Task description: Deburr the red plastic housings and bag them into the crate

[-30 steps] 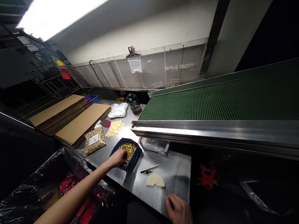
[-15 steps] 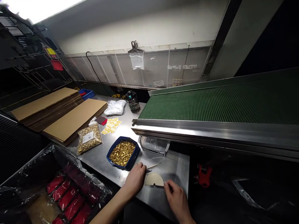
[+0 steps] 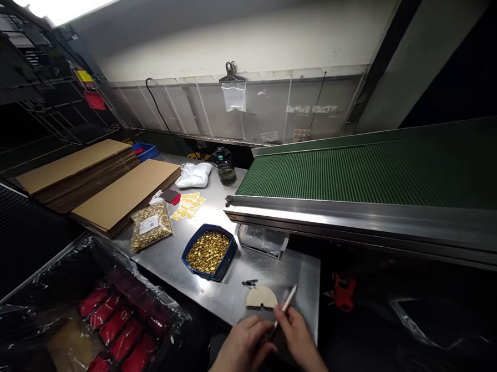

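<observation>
In my right hand (image 3: 297,339) is a thin white pen-like stick (image 3: 289,298), slanting up and to the right between thumb and fingers. My left hand (image 3: 249,341) is close beside it, blurred, its fingers curled near the stick's dark lower end. What those fingers hold, if anything, is hidden. Just beyond both hands a pale half-round piece (image 3: 261,297) with a dark straight edge and a small notch rests on the metal table (image 3: 210,213). A small black tool (image 3: 249,282) lies past it. Farther left stands a blue tray (image 3: 228,267) of small gold pieces.
A green ribbed conveyor (image 3: 335,173) runs off to the right, above a clear bin (image 3: 262,241). On the left are a bag of gold pieces (image 3: 151,224), yellow sticker sheets (image 3: 188,206), cardboard stacks (image 3: 126,192) and a plastic-lined box (image 3: 149,280) holding red packets (image 3: 125,339).
The white stick has left the table and is now in my right hand. My left hand has drawn back toward me and to the right, beside my right hand.
</observation>
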The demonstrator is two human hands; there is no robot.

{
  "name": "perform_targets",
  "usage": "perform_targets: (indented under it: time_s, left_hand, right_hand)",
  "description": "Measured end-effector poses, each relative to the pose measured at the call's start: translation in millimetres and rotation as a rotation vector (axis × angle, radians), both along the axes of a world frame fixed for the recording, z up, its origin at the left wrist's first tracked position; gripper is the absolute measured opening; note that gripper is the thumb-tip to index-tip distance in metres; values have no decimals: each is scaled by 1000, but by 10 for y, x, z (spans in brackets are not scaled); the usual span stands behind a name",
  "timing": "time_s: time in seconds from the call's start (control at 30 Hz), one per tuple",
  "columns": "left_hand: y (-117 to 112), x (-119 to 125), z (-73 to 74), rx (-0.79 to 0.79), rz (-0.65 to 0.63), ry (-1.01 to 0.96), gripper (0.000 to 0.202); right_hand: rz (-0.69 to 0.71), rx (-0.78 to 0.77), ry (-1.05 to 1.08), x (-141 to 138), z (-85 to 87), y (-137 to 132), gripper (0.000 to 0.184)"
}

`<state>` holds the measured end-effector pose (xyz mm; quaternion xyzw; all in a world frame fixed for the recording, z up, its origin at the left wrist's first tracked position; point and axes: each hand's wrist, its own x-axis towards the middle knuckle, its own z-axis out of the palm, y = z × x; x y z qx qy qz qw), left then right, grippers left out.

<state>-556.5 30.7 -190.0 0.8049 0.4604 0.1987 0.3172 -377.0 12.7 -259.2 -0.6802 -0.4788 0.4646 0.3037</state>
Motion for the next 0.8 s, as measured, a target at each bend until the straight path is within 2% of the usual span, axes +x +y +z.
perform_targets:
  time_s: [0.07, 0.13, 0.2, 0.27, 0.33, 0.43, 0.6, 0.7, 0.8]
  left_hand:
    - [270, -187, 86, 31, 102, 47, 20]
    - [732, -486, 141, 67, 266, 115, 28]
    - [1221, -775, 149, 68, 350, 201, 24]
    - [1588, -954, 118, 17, 305, 273, 19]
    - [1774, -1012, 68, -38, 207, 312, 19]
    - [1803, -1008, -19, -82, 147, 325, 20]
    - [1756, -1109, -115, -130, 321, 232, 25]
    - [1763, -1187, -62, -165, 452, 60, 28]
    - [1659, -1143, 98, -231, 516, -196, 40]
  right_hand:
    - [-18, -73, -128, 232, -8, 20, 72]
    - [-18, -131, -279, 459, -17, 116, 63]
    - [10, -156, -405, 603, -19, 249, 52]
    - [53, -158, -485, 646, 0, 362, 45]
    - [85, -153, -529, 629, 46, 411, 44]
    - [74, -158, -543, 610, 143, 334, 46]
    - [33, -184, -448, 748, 187, -57, 50]
    - [-38, -120, -349, 798, 139, -279, 52]
    - [-153, 11, -253, 696, 198, -375, 54]
